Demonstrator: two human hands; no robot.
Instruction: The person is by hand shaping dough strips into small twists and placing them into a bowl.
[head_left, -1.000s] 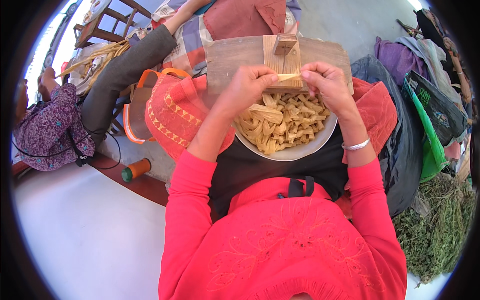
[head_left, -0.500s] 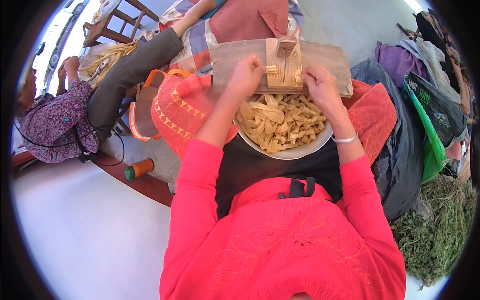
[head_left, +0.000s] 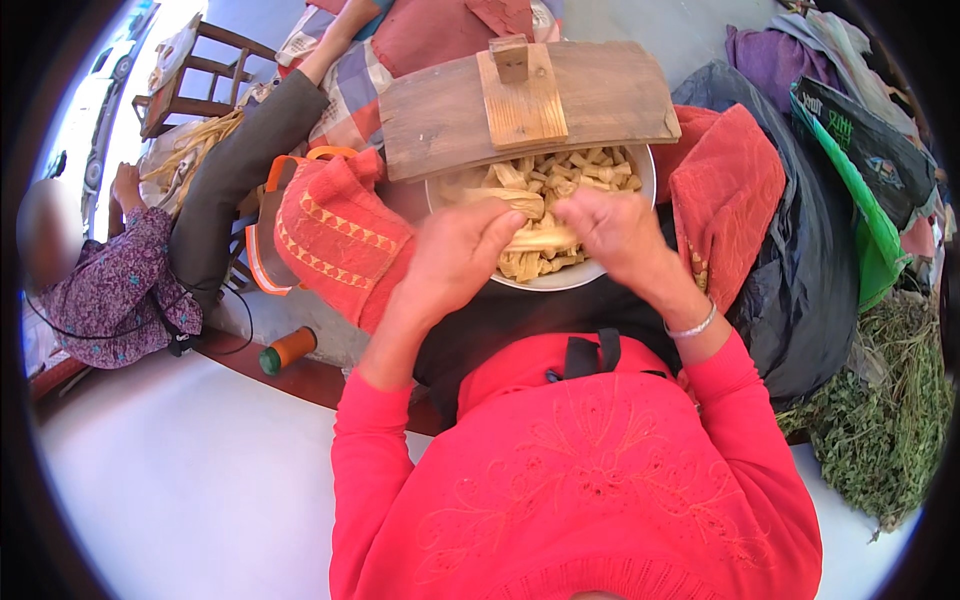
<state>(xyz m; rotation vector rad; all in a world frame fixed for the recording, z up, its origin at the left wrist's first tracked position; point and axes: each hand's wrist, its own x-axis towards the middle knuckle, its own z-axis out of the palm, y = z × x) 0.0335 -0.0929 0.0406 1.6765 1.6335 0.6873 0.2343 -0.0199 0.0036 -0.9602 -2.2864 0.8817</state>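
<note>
Between my two hands a pale yellow, pliable strip (head_left: pixel 545 239) stretches across the front of a white bowl. My left hand (head_left: pixel 462 248) pinches its left end, while my right hand (head_left: pixel 618 238), a little blurred, closes on the right end. The bowl (head_left: pixel 553 286) sits on my lap, heaped with short, knotted-looking pieces (head_left: pixel 598 172) of the same material and some longer looped strips on the left. Beyond the hands, a wooden board (head_left: pixel 610 95) lies across the bowl's far edge. A lighter plank (head_left: pixel 523 100) with a small upright block is fixed on it.
Red cloths (head_left: pixel 340 235) flank the bowl. On the right are a black plastic bag (head_left: pixel 800 290), a green-edged bag (head_left: pixel 850 200) and dried plants (head_left: pixel 875 430). An orange thread spool (head_left: pixel 290 350) lies left. Another person (head_left: pixel 115 275) sits farther left, near a wooden chair (head_left: pixel 200 85).
Both hands have come down from the wooden board to the bowl, now with a longer strip between them. The view has shifted slightly, and the block's thin spike no longer shows.
</note>
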